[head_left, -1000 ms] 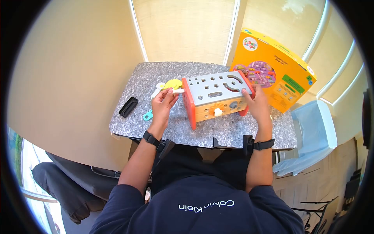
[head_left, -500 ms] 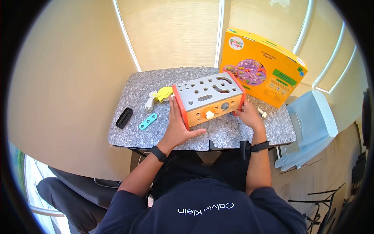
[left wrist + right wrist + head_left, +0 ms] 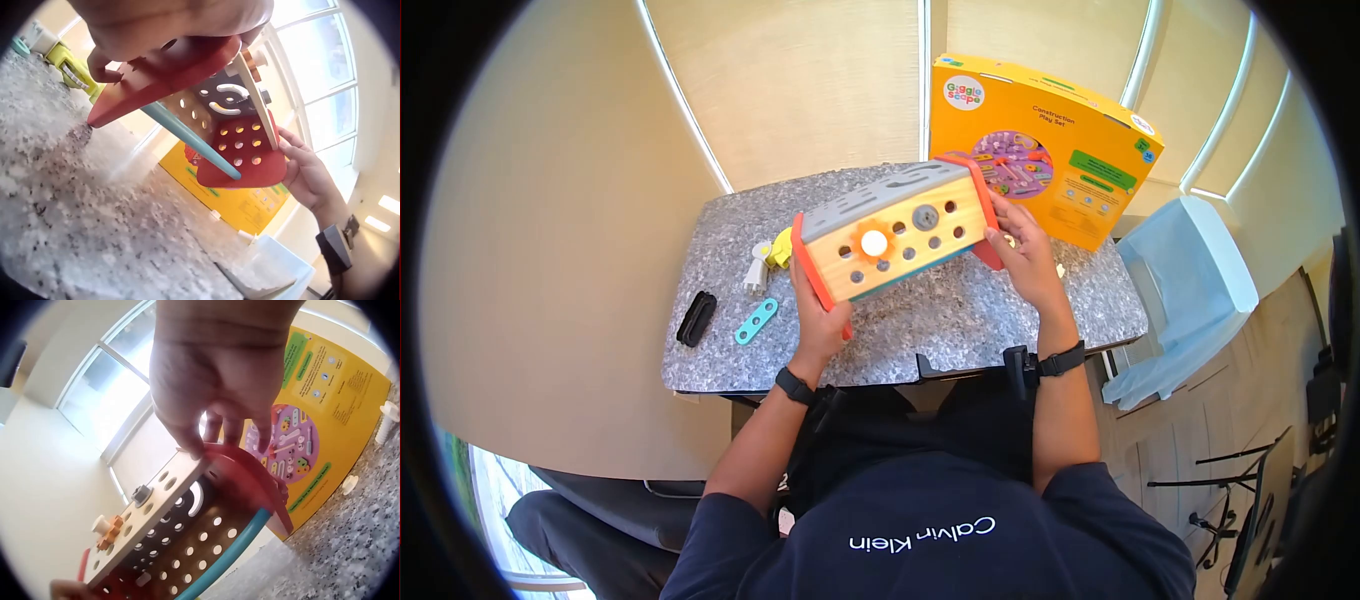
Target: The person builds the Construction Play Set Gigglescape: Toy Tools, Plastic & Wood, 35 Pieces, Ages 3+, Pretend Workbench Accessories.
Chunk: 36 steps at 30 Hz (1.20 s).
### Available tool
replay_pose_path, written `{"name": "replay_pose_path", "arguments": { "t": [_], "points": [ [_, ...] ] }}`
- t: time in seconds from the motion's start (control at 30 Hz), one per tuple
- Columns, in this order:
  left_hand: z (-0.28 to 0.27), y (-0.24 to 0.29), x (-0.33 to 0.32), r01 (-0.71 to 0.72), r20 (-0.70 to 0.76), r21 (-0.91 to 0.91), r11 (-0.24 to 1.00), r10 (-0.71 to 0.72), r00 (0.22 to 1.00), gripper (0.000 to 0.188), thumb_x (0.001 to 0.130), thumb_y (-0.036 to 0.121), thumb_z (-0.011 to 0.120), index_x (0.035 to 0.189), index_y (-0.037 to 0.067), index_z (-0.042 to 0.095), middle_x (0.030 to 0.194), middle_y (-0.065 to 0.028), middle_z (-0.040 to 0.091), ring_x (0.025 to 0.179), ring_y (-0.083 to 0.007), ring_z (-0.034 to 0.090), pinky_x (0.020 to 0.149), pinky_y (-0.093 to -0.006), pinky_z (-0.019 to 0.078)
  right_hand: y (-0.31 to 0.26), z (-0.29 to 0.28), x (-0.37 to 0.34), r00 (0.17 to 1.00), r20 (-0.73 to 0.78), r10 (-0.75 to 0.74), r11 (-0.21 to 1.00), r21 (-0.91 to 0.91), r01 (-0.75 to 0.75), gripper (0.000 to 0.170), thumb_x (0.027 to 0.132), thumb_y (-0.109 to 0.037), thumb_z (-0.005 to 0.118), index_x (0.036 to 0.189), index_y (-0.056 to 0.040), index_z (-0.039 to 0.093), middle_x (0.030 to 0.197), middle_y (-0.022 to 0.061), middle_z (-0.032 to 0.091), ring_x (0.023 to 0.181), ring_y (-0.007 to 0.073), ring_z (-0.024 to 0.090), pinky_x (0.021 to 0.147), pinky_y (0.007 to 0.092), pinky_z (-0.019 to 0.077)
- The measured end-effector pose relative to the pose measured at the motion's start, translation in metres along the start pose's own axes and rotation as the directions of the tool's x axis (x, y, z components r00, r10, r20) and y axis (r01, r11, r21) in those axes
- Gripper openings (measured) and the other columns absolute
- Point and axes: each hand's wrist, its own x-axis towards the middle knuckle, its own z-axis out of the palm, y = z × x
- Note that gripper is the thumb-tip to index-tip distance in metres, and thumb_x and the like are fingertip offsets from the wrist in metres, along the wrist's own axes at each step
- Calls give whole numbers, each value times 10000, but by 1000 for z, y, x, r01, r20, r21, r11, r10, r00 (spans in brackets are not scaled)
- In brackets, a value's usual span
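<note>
A toy workbench (image 3: 890,240) with red end panels, a grey top and a wooden side is raised and tilted, its wooden side toward the person. My left hand (image 3: 820,318) grips the left red panel (image 3: 169,72), with the thumb in front. At the other end, my right hand (image 3: 1030,265) holds the right red panel (image 3: 244,478). An orange gear with a white knob (image 3: 874,243) and a grey nut (image 3: 925,217) sit on the wooden side. Below, the hollow inside shows, with a teal rod (image 3: 187,137) running between the end panels.
On the speckled table (image 3: 880,350) at left lie a teal strip with holes (image 3: 757,321), a black object (image 3: 696,319), a grey-white piece (image 3: 757,268) and a yellow piece (image 3: 780,248). A yellow box (image 3: 1090,130) stands behind. White bolts (image 3: 382,428) lie at right, near a blue-covered chair (image 3: 1190,280).
The left hand has let go of a white screw and taken the workbench's left end. Both hands have lifted the workbench and tipped its wooden side up toward the person.
</note>
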Motion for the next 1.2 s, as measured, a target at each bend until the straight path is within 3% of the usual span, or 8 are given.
{"name": "replay_pose_path", "arguments": {
  "t": [0.17,0.3,0.4,0.47,0.57,0.67,0.93,1.2],
  "points": [
    [-13,-4,10,181,-95,-160,971,-197,976,837,678,14,577,1493,9,386,1380,-108,446,1191,-219,554,916,-314,530,-12,8,7,996,24,-81,974,214,74,436,1038,-106,586,1462,-28,525,1419,140,566,1283,216,595,1076,334,462],
    [-22,-4,20,206,-69,-202,957,-224,972,773,680,2,580,1440,5,437,1225,-93,571,1021,-183,611,815,-299,538,12,-14,15,1000,-11,-14,945,326,17,420,1051,-139,574,1451,-24,521,1351,118,615,1230,213,617,1040,359,486],
    [-20,2,23,211,-58,-244,946,-232,971,678,686,-4,578,1360,-8,506,1057,-64,643,902,-160,629,795,-289,526,55,-43,20,968,-214,133,988,-48,-146,326,1017,-123,599,1322,-13,625,1221,153,693,1140,255,670,987,380,513],
    [-25,3,24,200,-21,-250,947,-212,977,615,682,-7,576,1297,-14,554,1029,-56,657,866,-147,628,780,-278,520,73,-53,17,981,-47,188,772,-611,-177,254,947,-85,629,1175,-9,714,1091,224,723,1028,351,704,919,427,544],
    [-26,9,26,192,-32,-337,922,-215,976,601,659,-8,557,1260,-14,575,1054,-72,663,915,-168,646,812,-296,532,100,-42,16,999,52,5,685,-728,35,189,859,-31,635,1002,-6,756,1019,278,703,988,428,690,881,461,558],
    [-45,-2,26,232,11,-379,896,-246,969,705,659,-4,490,1362,-46,503,1278,-179,645,1170,-318,654,1039,-437,537,123,-37,25,981,112,159,592,-806,-4,161,819,-8,637,941,0,742,988,272,708,961,450,688,853,491,561],
    [-27,20,10,389,137,-749,536,-450,883,739,727,110,539,1445,-38,445,1382,-209,586,1275,-375,578,1107,-510,470,122,-31,28,987,81,140,700,-713,-41,80,826,-15,671,889,19,707,917,262,710,902,436,702,806,468,568],
    [-14,14,7,492,311,-825,277,-503,806,725,732,188,565,1420,-26,480,1388,-208,585,1266,-399,577,1135,-547,430,-35,-4,-5,998,-20,62,959,-276,-65,169,905,-61,744,1042,27,700,944,155,725,861,260,728,783,408,585]
  ]
}}
